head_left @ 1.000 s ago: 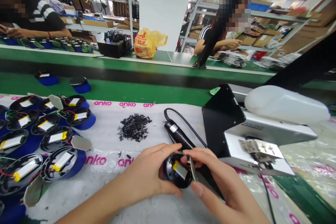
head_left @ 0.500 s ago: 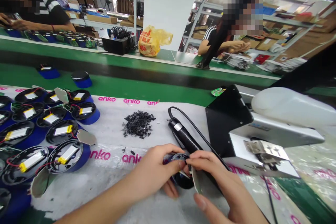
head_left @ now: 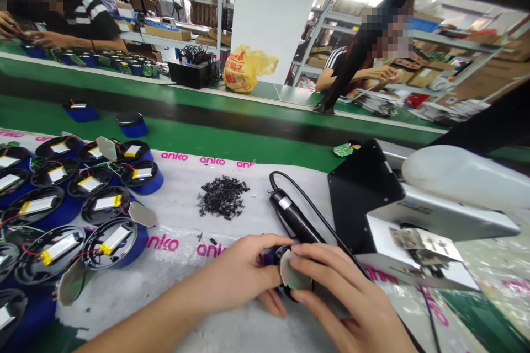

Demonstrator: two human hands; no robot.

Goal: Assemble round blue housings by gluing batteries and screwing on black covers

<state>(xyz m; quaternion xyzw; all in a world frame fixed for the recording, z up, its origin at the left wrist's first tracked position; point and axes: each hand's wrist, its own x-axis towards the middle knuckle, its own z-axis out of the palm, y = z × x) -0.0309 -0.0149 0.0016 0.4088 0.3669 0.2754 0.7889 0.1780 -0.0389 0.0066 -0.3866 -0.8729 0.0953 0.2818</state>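
Where a second ago the pale board stood on edge beside the small housing, with the yellow-ended battery in plain sight, it now leans across the mouth with its broad face turned up. Half a second ago the left thumb was reaching into the opening while the board hung off to the right; that thumb now lies along the near left side, by the board's edge. The left hand has its grip curled round the housing, which is held up in front of the person, over the counter. The right hand has its grip pinching the board, fingertips on the upper part and thumb at the lower edge. With the board over it, the battery no longer shows, so the work seems to have passed from the open interior to covering it; whether the board sits flush or merely rests on the rim I cannot tell, and its wires are hidden. Beyond the hands, the black corded tool lies in place, the pile of black pieces looks undisturbed, and the blue housings at left are as they were, boards hanging outside.
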